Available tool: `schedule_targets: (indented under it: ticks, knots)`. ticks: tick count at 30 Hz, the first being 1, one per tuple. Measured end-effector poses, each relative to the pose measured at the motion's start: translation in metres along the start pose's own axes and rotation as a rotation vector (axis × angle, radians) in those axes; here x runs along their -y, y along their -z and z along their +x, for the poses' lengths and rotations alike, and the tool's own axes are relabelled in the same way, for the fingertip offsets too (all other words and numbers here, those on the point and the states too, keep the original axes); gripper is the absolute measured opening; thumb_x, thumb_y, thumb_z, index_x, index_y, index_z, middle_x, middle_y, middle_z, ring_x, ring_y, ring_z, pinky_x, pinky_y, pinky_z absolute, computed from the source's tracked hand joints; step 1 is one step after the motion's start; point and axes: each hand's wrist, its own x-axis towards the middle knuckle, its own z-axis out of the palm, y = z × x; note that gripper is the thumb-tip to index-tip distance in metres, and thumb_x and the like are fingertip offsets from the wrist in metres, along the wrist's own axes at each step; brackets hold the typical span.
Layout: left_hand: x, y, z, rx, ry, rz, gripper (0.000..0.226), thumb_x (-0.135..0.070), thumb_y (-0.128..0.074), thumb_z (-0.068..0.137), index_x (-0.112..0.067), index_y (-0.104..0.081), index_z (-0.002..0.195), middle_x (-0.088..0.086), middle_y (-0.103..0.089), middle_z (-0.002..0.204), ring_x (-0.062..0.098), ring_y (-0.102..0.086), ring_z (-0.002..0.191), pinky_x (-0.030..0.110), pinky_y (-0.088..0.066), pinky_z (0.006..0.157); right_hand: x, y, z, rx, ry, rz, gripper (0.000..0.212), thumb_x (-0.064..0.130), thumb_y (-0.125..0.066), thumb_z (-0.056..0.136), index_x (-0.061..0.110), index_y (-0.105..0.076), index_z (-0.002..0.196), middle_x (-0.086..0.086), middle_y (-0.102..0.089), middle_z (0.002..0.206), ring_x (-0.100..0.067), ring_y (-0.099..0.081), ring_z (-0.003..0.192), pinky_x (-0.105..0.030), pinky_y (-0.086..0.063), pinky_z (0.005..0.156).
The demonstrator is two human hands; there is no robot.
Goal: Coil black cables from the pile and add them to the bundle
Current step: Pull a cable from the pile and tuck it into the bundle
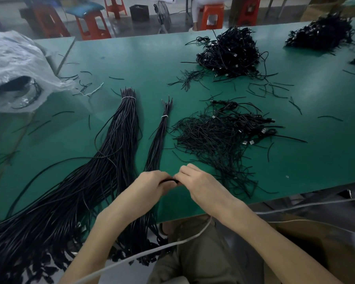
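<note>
The left hand and the right hand meet just above the near edge of the matte green table, their fingertips almost touching. Both hands have their fingers curled round a thin black cable. Only a short length of it shows between them. Whether it is already looped cannot be told, as the fingers cover it.

Directly beyond the hands lies the small bundle of straight black cables, bound near its far end by a white tie. To its left lies the large bundle of black cables, bound by a white band. Its near end fans out and hangs over the table edge. To the right of the small bundle sits the loose pile of tangled black cables, with metal plugs showing on its right side.

Toward the far side, a dense heap of black cable and a second heap rest well apart. Short black offcuts are scattered across the surface. A crumpled clear plastic bag occupies the left end.

Beyond the table are red plastic stools and a black floor fan on a grey floor. A white cord crosses the person's lap, beside a brown cardboard box.
</note>
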Motion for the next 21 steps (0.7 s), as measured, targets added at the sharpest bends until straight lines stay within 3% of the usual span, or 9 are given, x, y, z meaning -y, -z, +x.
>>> schedule_targets:
  ticks: [4,6,8,12,15,17,21]
  knots:
    - [-0.004,-0.002,0.004,0.122,0.052,0.068,0.04,-0.051,-0.029,0.108,-0.021,-0.055,0.102,0.003,-0.065,0.086,0.018,-0.056,0.067,0.038,-0.05,0.065,-0.001,0.005,0.004,-0.039,0.055,-0.045,0.032,-0.009,-0.042,0.092,0.001,-0.065,0.112,-0.01,-0.059,0.103,-0.025,-0.052,0.1,-0.038,-0.051,0.081]
    - [-0.003,-0.002,0.007,0.072,0.028,0.095,0.043,-0.051,-0.024,0.109,-0.018,-0.051,0.101,0.007,-0.066,0.088,0.027,-0.063,0.073,0.049,-0.053,0.072,-0.005,0.007,0.01,-0.053,0.046,-0.063,0.027,-0.004,-0.043,0.096,0.0,-0.065,0.11,-0.012,-0.06,0.104,-0.026,-0.054,0.101,-0.04,-0.051,0.082]
    - [-0.001,-0.005,0.014,-0.006,-0.007,0.108,0.038,-0.044,-0.026,0.11,-0.016,-0.046,0.094,0.007,-0.064,0.082,0.031,-0.061,0.07,0.053,-0.051,0.07,-0.011,0.007,0.02,-0.062,0.028,-0.12,0.023,-0.001,-0.056,0.098,0.003,-0.064,0.119,-0.01,-0.063,0.111,-0.025,-0.055,0.107,-0.039,-0.049,0.091]
    - [0.01,-0.013,0.035,-0.216,0.024,-0.059,0.037,-0.031,-0.033,0.112,-0.018,-0.04,0.078,-0.001,-0.049,0.069,0.017,-0.046,0.057,0.037,-0.036,0.058,-0.028,0.018,0.039,-0.255,-0.093,-0.332,0.057,0.017,-0.076,0.088,0.006,-0.055,0.141,-0.011,-0.06,0.136,-0.028,-0.054,0.13,-0.041,-0.036,0.117]
    - [0.02,-0.014,0.051,-0.428,0.104,-0.224,0.041,-0.026,-0.033,0.112,-0.021,-0.039,0.071,-0.004,-0.041,0.066,0.01,-0.034,0.056,0.028,-0.03,0.057,-0.054,0.029,0.046,-0.444,-0.346,-0.278,0.053,0.025,-0.077,0.088,0.007,-0.056,0.132,-0.011,-0.057,0.131,-0.027,-0.051,0.125,-0.038,-0.037,0.11]
    - [0.027,-0.02,0.058,-0.486,0.123,-0.295,0.043,-0.025,-0.031,0.112,-0.017,-0.039,0.071,-0.001,-0.039,0.067,0.013,-0.033,0.058,0.029,-0.028,0.058,-0.071,0.029,0.045,-0.392,-0.514,-0.228,0.041,0.032,-0.073,0.092,0.01,-0.058,0.122,-0.009,-0.056,0.123,-0.026,-0.049,0.116,-0.037,-0.037,0.101]
    - [0.04,-0.035,0.06,-0.489,0.133,-0.202,0.044,-0.035,-0.027,0.112,-0.017,-0.046,0.077,-0.005,-0.045,0.068,0.009,-0.041,0.058,0.027,-0.031,0.056,-0.094,0.009,0.039,-0.182,-0.677,-0.229,0.03,0.036,-0.065,0.099,0.013,-0.061,0.118,-0.008,-0.058,0.122,-0.027,-0.05,0.117,-0.04,-0.036,0.102]
